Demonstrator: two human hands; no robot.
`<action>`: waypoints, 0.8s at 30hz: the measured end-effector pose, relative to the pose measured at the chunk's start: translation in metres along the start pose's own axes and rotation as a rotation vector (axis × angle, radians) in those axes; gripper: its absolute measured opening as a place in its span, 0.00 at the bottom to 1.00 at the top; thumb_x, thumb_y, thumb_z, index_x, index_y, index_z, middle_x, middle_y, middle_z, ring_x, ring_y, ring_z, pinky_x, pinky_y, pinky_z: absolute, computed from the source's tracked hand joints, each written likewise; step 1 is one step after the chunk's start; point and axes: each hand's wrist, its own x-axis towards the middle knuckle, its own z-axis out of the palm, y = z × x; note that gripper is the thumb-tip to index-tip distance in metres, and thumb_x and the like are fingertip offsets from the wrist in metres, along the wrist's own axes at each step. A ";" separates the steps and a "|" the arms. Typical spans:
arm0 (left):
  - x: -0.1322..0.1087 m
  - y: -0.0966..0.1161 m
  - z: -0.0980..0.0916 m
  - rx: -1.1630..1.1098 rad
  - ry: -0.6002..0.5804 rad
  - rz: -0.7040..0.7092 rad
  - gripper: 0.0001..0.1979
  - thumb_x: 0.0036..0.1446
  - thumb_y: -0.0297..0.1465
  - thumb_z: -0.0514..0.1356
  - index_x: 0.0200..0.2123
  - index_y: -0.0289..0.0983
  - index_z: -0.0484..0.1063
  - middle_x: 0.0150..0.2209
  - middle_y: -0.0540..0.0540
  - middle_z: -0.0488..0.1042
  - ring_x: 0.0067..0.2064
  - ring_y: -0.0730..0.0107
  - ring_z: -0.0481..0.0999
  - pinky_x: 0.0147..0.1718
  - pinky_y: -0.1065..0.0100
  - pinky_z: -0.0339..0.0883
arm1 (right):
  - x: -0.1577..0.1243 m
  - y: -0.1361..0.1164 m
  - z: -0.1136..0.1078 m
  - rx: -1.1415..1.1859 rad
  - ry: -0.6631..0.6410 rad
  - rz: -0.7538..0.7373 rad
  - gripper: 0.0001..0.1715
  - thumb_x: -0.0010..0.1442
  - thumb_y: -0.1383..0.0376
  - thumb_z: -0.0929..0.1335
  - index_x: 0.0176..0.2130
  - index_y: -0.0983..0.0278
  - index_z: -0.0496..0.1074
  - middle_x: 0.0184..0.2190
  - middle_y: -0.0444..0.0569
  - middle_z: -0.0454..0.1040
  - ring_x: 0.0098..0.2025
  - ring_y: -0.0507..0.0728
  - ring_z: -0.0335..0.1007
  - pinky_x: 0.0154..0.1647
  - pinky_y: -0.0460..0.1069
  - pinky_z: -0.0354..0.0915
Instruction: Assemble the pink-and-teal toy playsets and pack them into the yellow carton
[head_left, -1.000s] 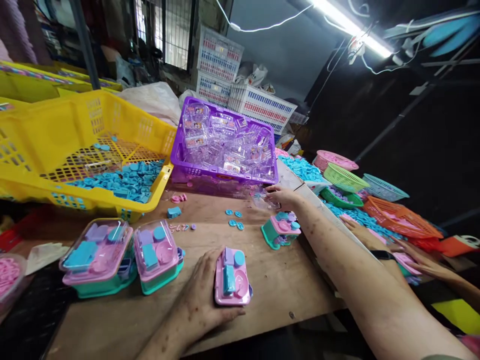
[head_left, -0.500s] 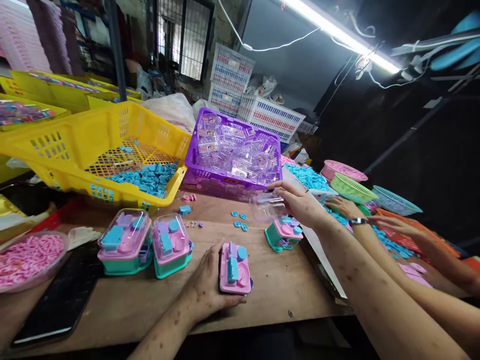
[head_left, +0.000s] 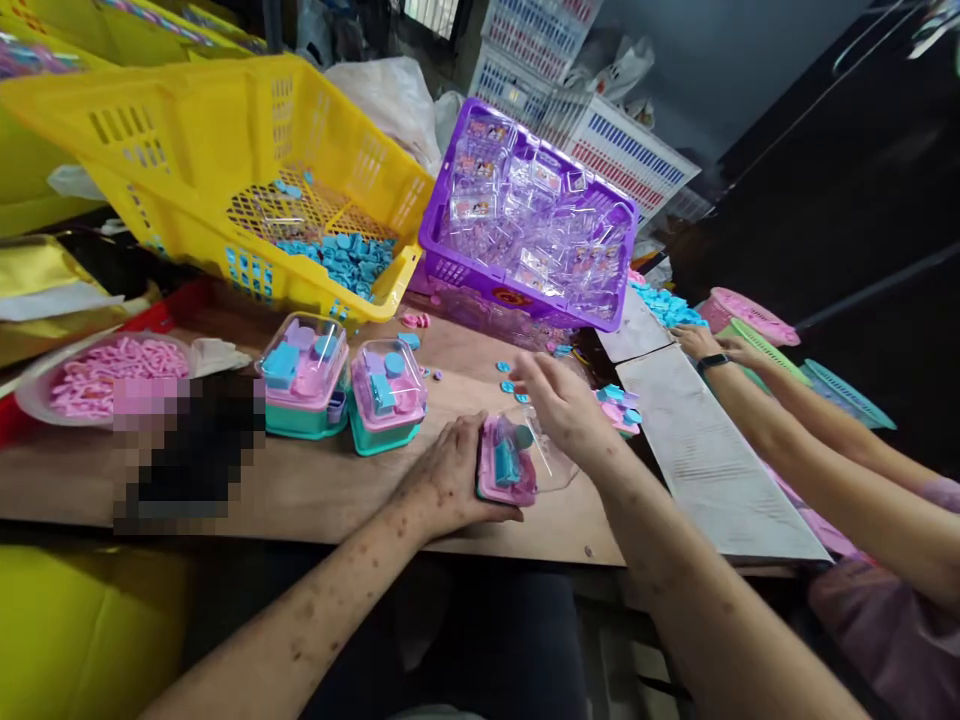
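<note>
My left hand (head_left: 448, 478) is wrapped round a small pink and teal toy playset (head_left: 506, 465) with blue and purple pieces on top, near the table's front edge. My right hand (head_left: 564, 405) grips a clear plastic cover (head_left: 553, 458), tilted at the right side of that playset and partly overlapping it; its thumb is hidden. Behind my right wrist stands an uncovered playset (head_left: 619, 408), partly blocked from view. To the left are two playsets under clear covers, a larger one (head_left: 302, 385) and a narrower one (head_left: 388, 400). Small blue discs (head_left: 504, 367) lie beyond my right hand.
A yellow basket (head_left: 330, 300) with blue parts and a purple crate (head_left: 525, 300) of clear covers stand at the back. On the left sits a bowl (head_left: 34, 390) of pink pieces. At right, a co-worker's arms (head_left: 780, 410) reach over a white board (head_left: 712, 450) toward blue parts.
My right hand has brought the clear cover from beside the purple crate down to the playset in my left hand. The view has tilted downward.
</note>
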 end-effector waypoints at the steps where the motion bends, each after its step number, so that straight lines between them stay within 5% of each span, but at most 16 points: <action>1: 0.000 -0.001 0.001 0.005 -0.007 -0.002 0.63 0.40 0.41 0.89 0.72 0.37 0.58 0.69 0.30 0.72 0.71 0.32 0.73 0.72 0.34 0.69 | -0.011 0.004 0.000 0.051 0.052 0.047 0.42 0.76 0.29 0.60 0.40 0.59 0.78 0.45 0.56 0.85 0.51 0.67 0.82 0.61 0.61 0.73; 4: -0.001 -0.003 0.003 0.012 -0.012 0.006 0.62 0.38 0.43 0.89 0.69 0.40 0.60 0.65 0.33 0.74 0.67 0.34 0.76 0.68 0.36 0.73 | -0.050 0.020 -0.005 0.145 -0.006 0.047 0.38 0.72 0.29 0.68 0.46 0.59 0.82 0.59 0.59 0.83 0.67 0.72 0.77 0.71 0.66 0.71; 7: -0.002 -0.004 0.004 0.040 0.009 0.007 0.60 0.41 0.42 0.88 0.70 0.40 0.58 0.67 0.31 0.72 0.69 0.32 0.75 0.69 0.35 0.71 | -0.082 0.040 -0.004 0.243 -0.047 -0.164 0.42 0.65 0.39 0.80 0.68 0.51 0.73 0.76 0.56 0.68 0.81 0.72 0.61 0.78 0.69 0.66; 9: -0.003 -0.004 0.005 0.048 0.023 0.008 0.60 0.44 0.41 0.87 0.72 0.40 0.56 0.69 0.30 0.70 0.72 0.31 0.72 0.70 0.35 0.70 | -0.094 0.052 0.006 0.346 0.039 -0.277 0.41 0.66 0.43 0.81 0.68 0.49 0.68 0.75 0.56 0.68 0.80 0.72 0.64 0.75 0.69 0.70; 13: -0.003 -0.006 0.008 0.037 0.068 0.028 0.61 0.45 0.44 0.86 0.72 0.43 0.54 0.70 0.31 0.69 0.72 0.32 0.72 0.70 0.34 0.70 | -0.105 0.058 0.041 0.308 0.295 -0.312 0.21 0.76 0.45 0.71 0.57 0.55 0.75 0.63 0.59 0.77 0.72 0.74 0.74 0.72 0.73 0.72; 17: -0.003 -0.009 0.013 0.063 0.128 0.055 0.61 0.46 0.48 0.86 0.71 0.40 0.53 0.67 0.30 0.70 0.69 0.32 0.74 0.69 0.35 0.72 | -0.116 0.047 0.056 0.128 0.361 -0.297 0.24 0.80 0.48 0.66 0.64 0.56 0.76 0.65 0.61 0.77 0.73 0.73 0.71 0.74 0.76 0.68; 22: -0.004 -0.010 0.015 0.095 0.114 0.031 0.68 0.43 0.45 0.88 0.75 0.41 0.48 0.69 0.29 0.69 0.71 0.30 0.73 0.70 0.34 0.70 | -0.109 0.014 0.018 0.256 0.479 -0.277 0.17 0.78 0.50 0.70 0.60 0.53 0.71 0.62 0.57 0.76 0.68 0.70 0.78 0.69 0.71 0.75; 24: -0.004 -0.012 0.014 0.107 0.086 0.028 0.72 0.43 0.47 0.87 0.78 0.40 0.44 0.73 0.26 0.65 0.75 0.27 0.68 0.74 0.31 0.65 | -0.092 -0.003 -0.002 0.232 0.417 -0.262 0.17 0.74 0.51 0.75 0.56 0.53 0.74 0.60 0.55 0.78 0.67 0.69 0.79 0.69 0.69 0.74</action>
